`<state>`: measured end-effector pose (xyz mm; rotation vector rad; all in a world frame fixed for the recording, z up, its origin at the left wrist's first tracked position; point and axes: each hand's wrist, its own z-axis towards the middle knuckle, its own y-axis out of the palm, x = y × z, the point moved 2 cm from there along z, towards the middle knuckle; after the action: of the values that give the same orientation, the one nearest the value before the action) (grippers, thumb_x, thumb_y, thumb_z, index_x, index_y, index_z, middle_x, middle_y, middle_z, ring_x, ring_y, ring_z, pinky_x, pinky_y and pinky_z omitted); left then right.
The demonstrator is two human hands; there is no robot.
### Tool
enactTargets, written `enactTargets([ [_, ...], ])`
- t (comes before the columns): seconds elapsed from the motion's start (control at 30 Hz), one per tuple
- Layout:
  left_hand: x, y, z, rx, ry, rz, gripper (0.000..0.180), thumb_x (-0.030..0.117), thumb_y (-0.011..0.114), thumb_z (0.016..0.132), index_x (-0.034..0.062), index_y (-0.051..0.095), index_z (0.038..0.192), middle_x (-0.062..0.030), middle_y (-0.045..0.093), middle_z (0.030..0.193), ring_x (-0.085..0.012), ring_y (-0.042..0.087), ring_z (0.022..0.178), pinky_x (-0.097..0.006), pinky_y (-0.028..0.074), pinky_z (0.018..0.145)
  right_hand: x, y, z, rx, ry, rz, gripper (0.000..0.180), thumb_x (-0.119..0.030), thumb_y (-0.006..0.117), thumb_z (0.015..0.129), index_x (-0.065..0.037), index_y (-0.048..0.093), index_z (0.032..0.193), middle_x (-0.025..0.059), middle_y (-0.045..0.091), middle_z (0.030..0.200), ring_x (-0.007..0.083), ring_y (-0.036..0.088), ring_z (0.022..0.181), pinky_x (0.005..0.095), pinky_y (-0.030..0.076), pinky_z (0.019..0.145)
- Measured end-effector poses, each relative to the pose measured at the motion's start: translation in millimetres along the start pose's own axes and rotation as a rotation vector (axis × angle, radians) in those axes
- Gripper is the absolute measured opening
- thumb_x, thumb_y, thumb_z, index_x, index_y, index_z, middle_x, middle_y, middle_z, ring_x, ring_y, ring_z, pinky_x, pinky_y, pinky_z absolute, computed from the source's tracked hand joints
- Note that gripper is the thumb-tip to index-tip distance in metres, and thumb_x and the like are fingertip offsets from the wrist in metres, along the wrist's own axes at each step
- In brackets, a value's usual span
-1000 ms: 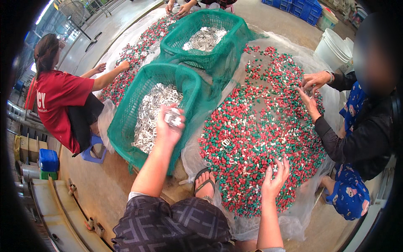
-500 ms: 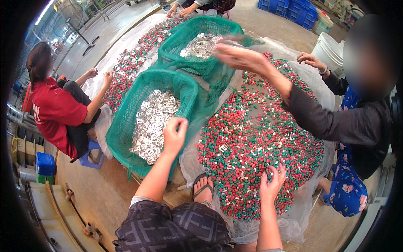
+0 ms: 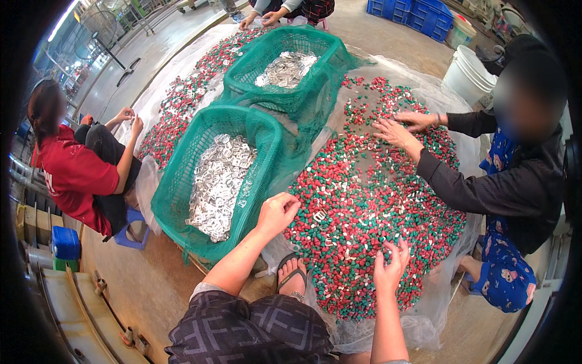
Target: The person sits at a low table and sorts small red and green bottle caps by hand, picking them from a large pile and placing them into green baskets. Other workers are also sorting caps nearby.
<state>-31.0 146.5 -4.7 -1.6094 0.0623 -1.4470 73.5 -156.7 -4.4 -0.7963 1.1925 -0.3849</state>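
A wide pile of small red, green and white pieces, like tumbling stones, lies on pale mesh sheeting. My left hand is over the pile's left edge, its fingers curled together; what they hold, if anything, is hidden. One silvery slotted buckle lies among the pieces just right of that hand. My right hand hovers low over the near part of the pile, fingers bent and apart, nothing seen in them. Left of my left hand, a green basket lined with mesh netting holds many silvery buckles.
A second green basket with metal pieces stands behind. At right, a co-worker's hands rest on the same pile. A person in red sits at left, another person's hands show at the far end. White buckets stand back right.
My left hand has moved right, from the near basket's rim to the pile's edge. My right hand stays nearly still. The co-worker's hand at right has come down from the far basket onto the pile.
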Motion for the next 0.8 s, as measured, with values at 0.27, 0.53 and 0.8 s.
enactTargets([
  [0.27, -6.3, -0.4, 3.1, -0.039, -0.054, 0.025, 0.013, 0.013, 0.066, 0.077, -0.0003, 0.065, 0.081, -0.0118, 0.064, 0.075, -0.0204, 0.063, 0.064, -0.031, 0.050, 0.061, 5.6, 1.8, 1.6, -0.011, 0.001, 0.006, 0.024, -0.010, 0.065, 0.074, -0.004, 0.061, 0.097, 0.0191, 0.044, 0.126, 0.0377, 0.035, 0.123, 0.0475, 0.028, 0.103],
  [0.53, -20.6, 31.8, -1.1, -0.263, -0.107, 0.076, 0.018, 0.013, 0.069, 0.074, 0.0027, 0.067, 0.089, -0.0117, 0.065, 0.081, -0.0223, 0.064, 0.071, -0.032, 0.051, 0.067, 3.1, 2.6, -0.6, -0.027, 0.009, -0.002, 0.022, -0.011, 0.067, 0.072, -0.007, 0.062, 0.094, 0.0175, 0.046, 0.123, 0.0357, 0.040, 0.119, 0.0446, 0.031, 0.101],
  [0.8, -28.7, 86.8, 5.1, -0.417, 0.192, 0.228, 0.036, 0.017, 0.073, 0.070, 0.0096, 0.063, 0.104, -0.0111, 0.058, 0.103, -0.0288, 0.059, 0.093, -0.038, 0.047, 0.084, -7.1, 19.0, -11.6, -0.137, 0.004, 0.015, 0.020, -0.012, 0.067, 0.072, -0.009, 0.062, 0.091, 0.0164, 0.047, 0.123, 0.0365, 0.039, 0.121, 0.0466, 0.031, 0.101],
])
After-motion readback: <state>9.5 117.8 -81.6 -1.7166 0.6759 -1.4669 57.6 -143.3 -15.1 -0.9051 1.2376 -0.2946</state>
